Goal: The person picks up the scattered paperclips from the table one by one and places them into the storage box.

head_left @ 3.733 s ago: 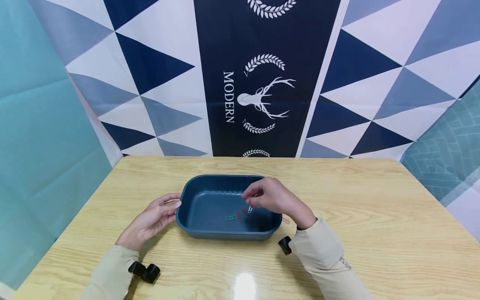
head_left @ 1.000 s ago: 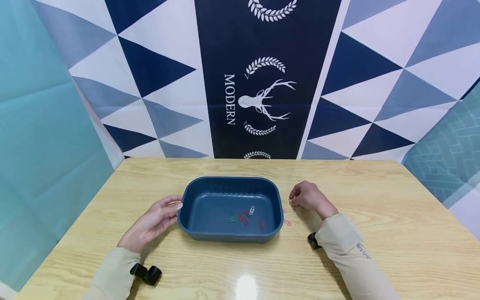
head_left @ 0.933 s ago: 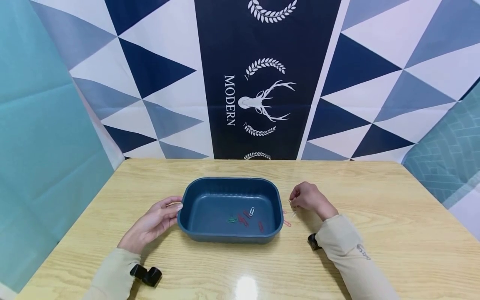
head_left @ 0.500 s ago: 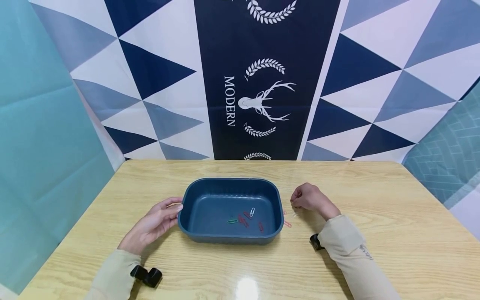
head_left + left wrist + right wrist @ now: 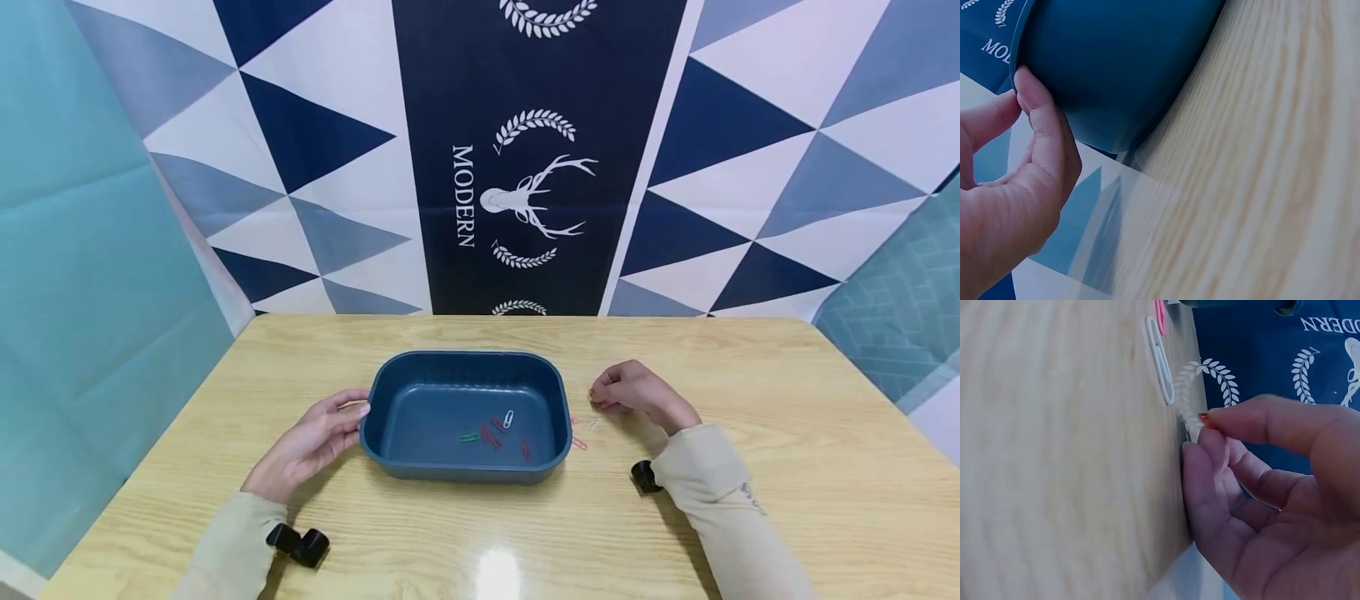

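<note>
A dark blue plastic box [image 5: 465, 473] stands on the table. My left hand [image 5: 318, 437] pinches its left rim between thumb and fingers, as the left wrist view confirms. Inside lie a green paper clip [image 5: 468, 437], a white paper clip [image 5: 508, 419] and several red paper clips [image 5: 526, 451]. Right of the box, my right hand [image 5: 637, 393] is low over the tabletop. In the right wrist view its thumb and forefinger pinch a small orange paper clip [image 5: 1205, 419], mostly hidden by the fingertips. Beside those fingertips, another white paper clip [image 5: 1161, 362] lies on the wood.
Pink paper clips [image 5: 579, 443] lie on the table close to the box's right wall. The wooden table [image 5: 420, 533] ends at a patterned backdrop [image 5: 532, 167] behind the box. A light blue cloth [image 5: 112, 250] hangs on the left.
My right hand has left the box, where a white paper clip now lies, and reached the table on the right. Lately it has shifted slightly rightward. My left hand stays at the rim.
</note>
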`<move>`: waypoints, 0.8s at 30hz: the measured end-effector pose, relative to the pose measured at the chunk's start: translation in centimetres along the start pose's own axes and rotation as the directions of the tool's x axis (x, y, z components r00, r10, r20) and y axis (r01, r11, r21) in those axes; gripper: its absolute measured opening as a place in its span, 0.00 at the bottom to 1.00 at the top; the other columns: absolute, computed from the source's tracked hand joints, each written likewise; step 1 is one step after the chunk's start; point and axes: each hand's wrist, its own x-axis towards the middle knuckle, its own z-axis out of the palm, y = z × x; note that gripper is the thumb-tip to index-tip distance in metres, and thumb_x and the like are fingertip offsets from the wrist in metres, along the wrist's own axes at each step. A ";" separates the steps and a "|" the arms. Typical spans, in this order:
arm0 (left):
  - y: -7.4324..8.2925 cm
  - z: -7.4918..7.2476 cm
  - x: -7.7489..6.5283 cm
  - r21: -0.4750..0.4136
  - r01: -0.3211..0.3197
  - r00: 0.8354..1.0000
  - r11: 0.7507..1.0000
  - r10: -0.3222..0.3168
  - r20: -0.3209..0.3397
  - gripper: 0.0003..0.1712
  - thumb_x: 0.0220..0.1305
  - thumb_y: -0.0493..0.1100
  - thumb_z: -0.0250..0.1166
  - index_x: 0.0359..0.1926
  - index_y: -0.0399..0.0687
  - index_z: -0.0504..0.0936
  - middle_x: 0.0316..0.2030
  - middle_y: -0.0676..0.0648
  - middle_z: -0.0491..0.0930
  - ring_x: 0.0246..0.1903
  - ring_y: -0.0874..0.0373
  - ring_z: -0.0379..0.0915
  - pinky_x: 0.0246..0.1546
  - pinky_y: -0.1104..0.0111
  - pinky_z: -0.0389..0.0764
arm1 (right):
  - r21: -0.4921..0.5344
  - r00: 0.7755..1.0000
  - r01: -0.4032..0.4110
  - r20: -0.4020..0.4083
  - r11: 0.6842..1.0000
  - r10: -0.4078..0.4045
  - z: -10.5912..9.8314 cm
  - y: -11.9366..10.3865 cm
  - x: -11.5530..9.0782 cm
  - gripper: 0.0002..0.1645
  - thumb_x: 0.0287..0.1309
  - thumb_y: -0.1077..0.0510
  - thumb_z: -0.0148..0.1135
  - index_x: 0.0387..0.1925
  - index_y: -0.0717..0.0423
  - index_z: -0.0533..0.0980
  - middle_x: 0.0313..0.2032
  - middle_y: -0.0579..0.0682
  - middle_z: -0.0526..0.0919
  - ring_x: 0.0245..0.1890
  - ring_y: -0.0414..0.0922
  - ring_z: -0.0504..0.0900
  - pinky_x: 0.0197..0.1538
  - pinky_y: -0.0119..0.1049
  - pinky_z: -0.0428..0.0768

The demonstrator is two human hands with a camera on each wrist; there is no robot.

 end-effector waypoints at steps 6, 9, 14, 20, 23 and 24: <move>0.1 0.1 0.0 -0.042 0.011 1.000 0.999 -0.012 -0.002 0.20 0.72 0.31 0.51 0.61 0.29 0.59 0.39 0.47 0.77 0.37 0.62 0.76 0.42 0.72 0.79 | 0.034 0.998 -0.068 0.009 0.997 0.067 -0.4 0.1 0.3 0.05 0.56 0.67 0.59 0.33 0.69 0.77 0.27 0.49 0.82 0.29 0.39 0.78 0.36 0.33 0.81; 0.1 0.1 0.0 -0.055 0.006 1.000 0.998 -0.006 0.008 0.20 0.72 0.31 0.51 0.61 0.30 0.59 0.39 0.47 0.77 0.37 0.61 0.76 0.42 0.71 0.79 | 0.046 0.997 -0.070 0.010 0.996 0.070 -0.6 0.2 0.3 0.06 0.56 0.67 0.58 0.34 0.69 0.76 0.28 0.50 0.82 0.29 0.39 0.78 0.37 0.33 0.82; 0.1 0.2 0.0 -0.051 -0.001 1.000 0.999 0.001 0.007 0.19 0.72 0.31 0.51 0.60 0.30 0.59 0.39 0.47 0.77 0.37 0.61 0.76 0.42 0.71 0.79 | 0.080 0.998 -0.065 0.008 0.995 0.064 -0.5 0.5 0.4 0.05 0.56 0.68 0.57 0.34 0.70 0.75 0.29 0.52 0.81 0.30 0.39 0.79 0.38 0.33 0.82; 0.1 0.2 -0.3 -0.045 0.012 1.000 0.999 -0.012 -0.004 0.19 0.72 0.32 0.52 0.59 0.31 0.60 0.40 0.46 0.77 0.37 0.61 0.76 0.43 0.72 0.79 | 0.099 0.997 -0.074 0.015 0.992 0.072 -0.5 0.6 0.2 0.05 0.56 0.69 0.57 0.35 0.70 0.74 0.30 0.53 0.81 0.29 0.40 0.79 0.37 0.33 0.82; 0.2 0.2 -0.2 -0.043 0.000 1.000 0.999 0.000 0.003 0.19 0.72 0.32 0.52 0.59 0.31 0.60 0.39 0.47 0.77 0.36 0.62 0.75 0.41 0.72 0.79 | 0.102 0.998 -0.055 0.019 0.993 0.053 -0.5 0.6 0.2 0.06 0.57 0.69 0.56 0.36 0.71 0.74 0.30 0.53 0.81 0.30 0.39 0.79 0.38 0.33 0.82; 0.2 0.2 -0.2 -0.041 -0.004 1.000 0.999 0.004 0.008 0.19 0.72 0.32 0.52 0.59 0.30 0.60 0.39 0.47 0.77 0.35 0.62 0.75 0.41 0.72 0.79 | 0.106 0.999 -0.050 0.021 0.993 0.048 -0.5 0.6 0.2 0.07 0.57 0.69 0.56 0.37 0.72 0.73 0.30 0.53 0.81 0.30 0.39 0.79 0.38 0.33 0.82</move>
